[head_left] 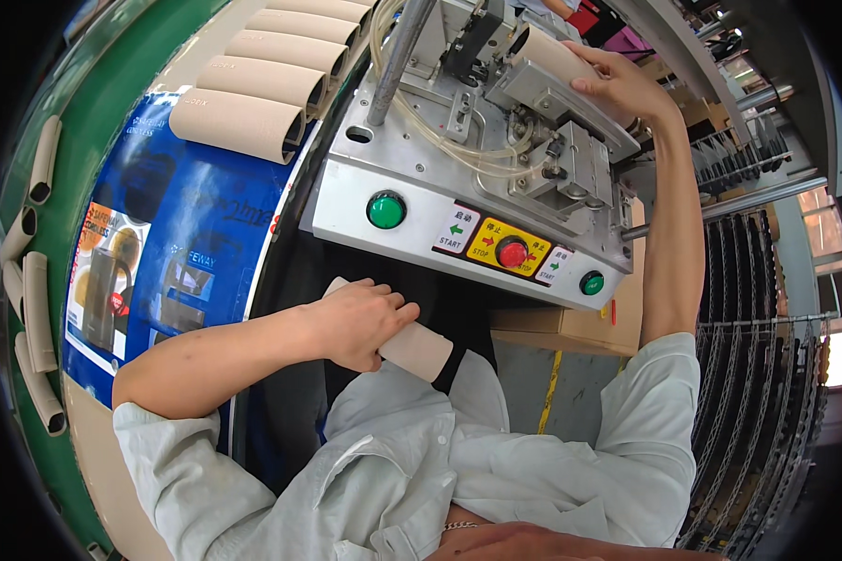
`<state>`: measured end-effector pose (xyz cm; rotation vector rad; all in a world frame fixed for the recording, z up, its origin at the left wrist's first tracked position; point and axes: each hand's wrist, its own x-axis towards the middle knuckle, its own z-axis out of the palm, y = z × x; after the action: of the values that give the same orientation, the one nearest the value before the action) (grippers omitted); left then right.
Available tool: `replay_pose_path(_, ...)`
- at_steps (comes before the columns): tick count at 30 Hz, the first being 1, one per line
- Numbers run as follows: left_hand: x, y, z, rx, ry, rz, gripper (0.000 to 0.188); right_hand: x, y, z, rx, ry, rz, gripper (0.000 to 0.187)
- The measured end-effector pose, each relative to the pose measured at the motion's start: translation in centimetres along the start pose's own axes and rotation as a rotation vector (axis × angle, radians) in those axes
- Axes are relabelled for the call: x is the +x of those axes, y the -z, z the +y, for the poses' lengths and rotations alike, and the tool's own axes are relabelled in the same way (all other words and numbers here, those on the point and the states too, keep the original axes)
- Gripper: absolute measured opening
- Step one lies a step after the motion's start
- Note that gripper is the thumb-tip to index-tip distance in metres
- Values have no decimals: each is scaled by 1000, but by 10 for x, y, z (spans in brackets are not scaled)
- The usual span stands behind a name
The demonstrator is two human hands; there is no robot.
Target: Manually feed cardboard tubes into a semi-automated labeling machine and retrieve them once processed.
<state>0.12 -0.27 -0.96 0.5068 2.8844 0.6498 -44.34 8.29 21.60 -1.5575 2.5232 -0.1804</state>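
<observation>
One beige tube (pixel 419 351) is gripped in the left hand (pixel 360 323), slanting, with its lower end toward the right. The second beige tube (pixel 554 56) lies slanted along a metal holder (pixel 541 91); its dark opening faces left, and the right hand (pixel 625 86) touches it.

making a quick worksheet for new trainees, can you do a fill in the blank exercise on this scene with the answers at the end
1. While the left hand holds a beige tube near the lap, another tube on the machine is touched by the ____ hand.
2. The round button between the two green buttons is ____.
3. The row of beige tubes lies on the machine's ____ side.
4. The stripe on the floor is ____.

Missing words: right; red; left; yellow.
</observation>
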Motion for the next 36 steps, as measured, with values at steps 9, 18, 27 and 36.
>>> replay_pose_path(9, 9, 7, 2, -61, 32, -101, 60, -4, -16, 10, -28, 128, 138, 70)
replay_pose_path(18, 9, 1, 1, -13, -12, -30, 60, -24, -11, -50, -2, 92, 107, 57)
replay_pose_path(27, -1, 40, 40, 118, 34, 177, 69, -35, -46, 25, 122, 140, 405, 75)
replay_pose_path(36, -23, 51, 30, 343, 281, 411, 70, -215, -209, -9, 134, 63, 1285, 46)
